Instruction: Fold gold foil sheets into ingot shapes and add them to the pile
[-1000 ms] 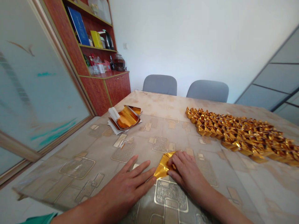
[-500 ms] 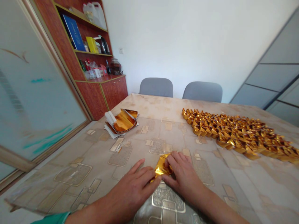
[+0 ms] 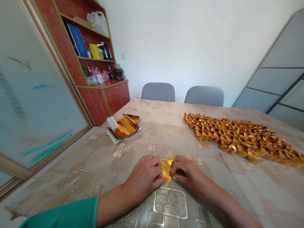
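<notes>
A partly folded piece of gold foil paper (image 3: 167, 169) is low over the table, right in front of me. My left hand (image 3: 149, 172) grips its left side, fingers curled and thumb at the near edge. On the opposite side my right hand (image 3: 184, 171) pinches the foil between thumb and bent fingers. The fingers of both hands hide the foil's ends. Farther off to the left lies a loose stack of gold foil sheets (image 3: 127, 126) with white backs, curling upward. Many folded gold foil pieces (image 3: 237, 134) stand in close rows on the right.
A patterned cloth (image 3: 78, 179) covers the table. Two grey chairs (image 3: 158, 91) stand beyond its far edge, against the white wall. At the back left is a red wooden cabinet (image 3: 116, 93) with shelves of bottles and boxes, beside a frosted glass door (image 3: 40, 95).
My left hand has closed its outstretched fingers and now grips the foil's left side. My right hand has shifted slightly and keeps its pinch. The whole view has tilted up slightly.
</notes>
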The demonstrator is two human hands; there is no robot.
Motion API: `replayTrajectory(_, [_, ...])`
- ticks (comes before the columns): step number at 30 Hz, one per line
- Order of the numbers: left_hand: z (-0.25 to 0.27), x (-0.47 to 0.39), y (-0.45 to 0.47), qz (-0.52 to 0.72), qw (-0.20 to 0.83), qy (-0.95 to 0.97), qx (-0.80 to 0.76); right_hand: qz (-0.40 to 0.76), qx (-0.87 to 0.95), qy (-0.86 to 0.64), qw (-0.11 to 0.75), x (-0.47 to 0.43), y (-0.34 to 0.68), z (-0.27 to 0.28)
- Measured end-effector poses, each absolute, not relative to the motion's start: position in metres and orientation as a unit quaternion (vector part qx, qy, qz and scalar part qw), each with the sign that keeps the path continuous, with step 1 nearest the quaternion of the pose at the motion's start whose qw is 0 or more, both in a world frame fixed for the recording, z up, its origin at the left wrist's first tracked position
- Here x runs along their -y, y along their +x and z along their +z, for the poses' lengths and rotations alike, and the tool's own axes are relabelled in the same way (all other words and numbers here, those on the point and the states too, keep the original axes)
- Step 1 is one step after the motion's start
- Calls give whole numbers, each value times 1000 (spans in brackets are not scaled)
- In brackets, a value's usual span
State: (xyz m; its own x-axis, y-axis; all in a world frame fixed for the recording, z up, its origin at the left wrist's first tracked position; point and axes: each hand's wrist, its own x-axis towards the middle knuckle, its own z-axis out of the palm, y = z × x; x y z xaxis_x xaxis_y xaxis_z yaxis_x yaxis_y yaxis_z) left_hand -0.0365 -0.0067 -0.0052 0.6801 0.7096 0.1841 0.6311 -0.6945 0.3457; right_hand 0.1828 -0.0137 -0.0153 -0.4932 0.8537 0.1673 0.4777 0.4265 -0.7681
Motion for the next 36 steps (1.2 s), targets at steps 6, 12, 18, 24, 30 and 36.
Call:
replayTrajectory(6, [-21,6,-32,207,133,893,-378,264,771,-511,272,10,175,-14])
replayTrajectory(12, [-17,5,-31,232,175,879,-377,120,789,-569,199,6,166,-12])
replayTrajectory(18, [-17,0,-30,262,192,862,-390,132,782,-529,303,6,172,-6])
replayTrajectory(24, [-18,-7,-33,319,203,837,-396,157,802,-460,347,10,177,2])
replayTrajectory(30, [-14,-8,-39,354,57,884,-300,93,850,-408,320,13,185,6])
replayTrajectory(36, [-18,-2,-35,229,-34,942,-241,49,891,-387,233,19,189,3])
